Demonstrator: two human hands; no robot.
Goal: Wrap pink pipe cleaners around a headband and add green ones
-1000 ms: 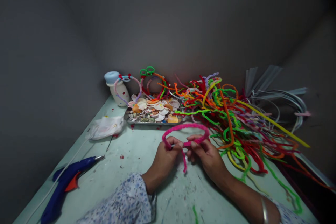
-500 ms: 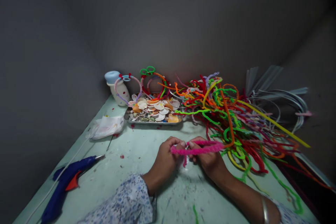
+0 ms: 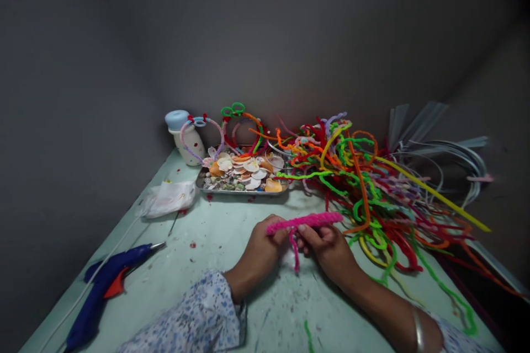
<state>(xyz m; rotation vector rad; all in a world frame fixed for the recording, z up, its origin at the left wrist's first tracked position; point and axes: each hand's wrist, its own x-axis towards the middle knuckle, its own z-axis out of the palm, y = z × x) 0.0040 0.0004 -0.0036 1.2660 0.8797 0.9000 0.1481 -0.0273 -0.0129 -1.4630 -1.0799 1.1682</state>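
Observation:
Above the middle of the table, a fuzzy pink pipe cleaner (image 3: 308, 222) is bent into a narrow loop seen almost edge-on, with a short tail hanging down from it. My left hand (image 3: 265, 242) is closed on the loop's left end. The fingers of my right hand (image 3: 327, 248) pinch it near the hanging tail, thumb on top. Part of the fingertips lies hidden behind the pink strand. A silver bangle circles my right wrist.
Behind my hands a metal tray (image 3: 244, 193) holds shells, with decorated headbands (image 3: 202, 118) propped there. A tangled heap of colourful pipe cleaners (image 3: 351, 176) spreads right. A blue glue gun (image 3: 110, 281) lies left, near a plastic packet (image 3: 169, 198) and a blue-lidded jar (image 3: 188, 140).
The pink loop has tilted from an open oval to nearly edge-on, its right end rising slightly and shifting left. The dangling tail shows longer now. Both hands keep their hold.

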